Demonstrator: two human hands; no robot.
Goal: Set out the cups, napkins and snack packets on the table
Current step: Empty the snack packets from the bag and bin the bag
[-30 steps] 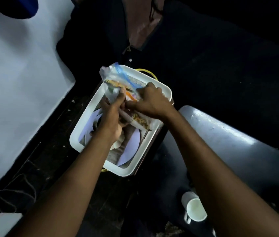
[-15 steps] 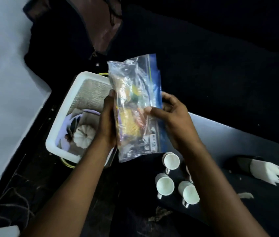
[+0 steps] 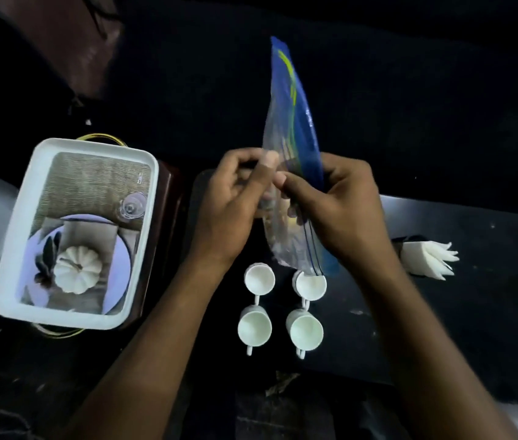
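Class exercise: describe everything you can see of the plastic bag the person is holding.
The plastic bag is a clear zip-type pouch with a blue panel and yellow-green lettering along one side. It looks like thin, crinkly film and stands nearly upright, edge-on to the camera, its upper part blurred. Colourful contents show dimly through its lower part. The left hand and right hand both pinch it near the middle. Its bottom corner hangs just over one of the four white cups on the dark table; contact cannot be told.

Dark table [image 3: 489,315] has four little white cups [image 3: 281,308] sitting in a two-by-two block near its left edge, handles toward the near edge. A napkin bundle [image 3: 427,260] lies toward the right edge.
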